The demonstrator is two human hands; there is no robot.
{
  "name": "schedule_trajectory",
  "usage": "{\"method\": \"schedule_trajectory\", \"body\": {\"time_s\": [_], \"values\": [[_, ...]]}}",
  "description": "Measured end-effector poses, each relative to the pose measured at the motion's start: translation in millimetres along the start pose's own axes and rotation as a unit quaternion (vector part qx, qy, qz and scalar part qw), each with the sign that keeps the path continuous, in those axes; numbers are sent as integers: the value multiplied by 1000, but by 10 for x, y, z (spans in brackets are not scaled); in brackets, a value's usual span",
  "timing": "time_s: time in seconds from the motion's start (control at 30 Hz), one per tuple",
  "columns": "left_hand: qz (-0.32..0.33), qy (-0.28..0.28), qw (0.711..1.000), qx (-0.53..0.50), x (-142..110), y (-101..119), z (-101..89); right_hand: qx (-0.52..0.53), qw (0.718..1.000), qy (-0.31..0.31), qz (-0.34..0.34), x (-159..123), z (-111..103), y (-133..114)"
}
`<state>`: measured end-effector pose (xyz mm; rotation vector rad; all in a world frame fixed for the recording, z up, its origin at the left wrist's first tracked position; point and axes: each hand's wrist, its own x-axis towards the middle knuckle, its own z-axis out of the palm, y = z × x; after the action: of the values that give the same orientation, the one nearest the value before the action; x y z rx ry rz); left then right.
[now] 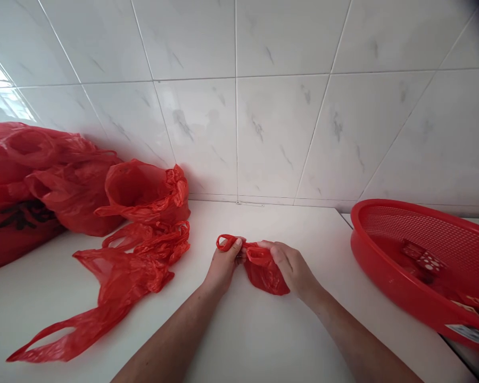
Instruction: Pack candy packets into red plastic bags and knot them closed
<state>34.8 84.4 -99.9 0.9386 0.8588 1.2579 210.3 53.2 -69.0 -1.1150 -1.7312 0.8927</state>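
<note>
The small red plastic bag (pixel 266 277) is lying between the two hands at the middle of the white table (pixel 223 314), its crumpled body drooping toward the near side. The left hand (pixel 223 260) is closing its thumb and fingers on the bag's left end, and a red loop (pixel 219 246) is sticking out on the far left of the thumb. The right hand (pixel 293 266) is holding the bag's right side, its fingers nearly straight, partly bent around the plastic, with the thumb resting near the upper edge; its fingertips are pointing toward the left hand.

To the left, a loose red bag (pixel 120 276) is spreading over the table, one handle stretching to the near left. Just beyond it, another red bag (pixel 147 186) is standing with its mouth gaping. A pile of filled red bags (pixel 64 175) is sitting at the far left, one showing black markings (pixel 26 214). At the right, a red perforated basket (pixel 391 266) is holding blurred items (pixel 427 260) that I cannot identify. A tiled wall (pixel 275 127) is rising behind everything.
</note>
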Motion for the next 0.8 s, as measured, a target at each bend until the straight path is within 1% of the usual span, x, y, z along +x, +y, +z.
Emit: {"method": "schedule_trajectory", "body": {"time_s": [0.1,0.2,0.27,0.33,0.4,0.43,0.5,0.57,0.67,0.8], "values": [[34,4,998,55,-40,78,28,-79,997,6,23,-2,61,71],[70,-10,985,158,-127,131,117,-95,994,12,59,6,90,130],[126,-50,962,236,-203,130,205,-74,995,0,64,7,90,127],[202,-89,928,301,-278,99,292,-21,998,-25,50,8,77,100],[264,-96,894,350,-332,51,357,41,998,-37,40,12,56,69],[282,-92,880,371,-347,25,375,65,996,-33,44,15,45,57],[295,-78,857,416,-347,-19,382,90,993,-14,70,20,26,47],[292,-69,838,457,-315,-48,355,94,990,-9,103,23,22,52],[271,-67,826,490,-246,-56,285,100,988,-9,117,27,43,79],[262,-90,808,520,-191,-17,217,109,987,7,115,36,69,113]]}}
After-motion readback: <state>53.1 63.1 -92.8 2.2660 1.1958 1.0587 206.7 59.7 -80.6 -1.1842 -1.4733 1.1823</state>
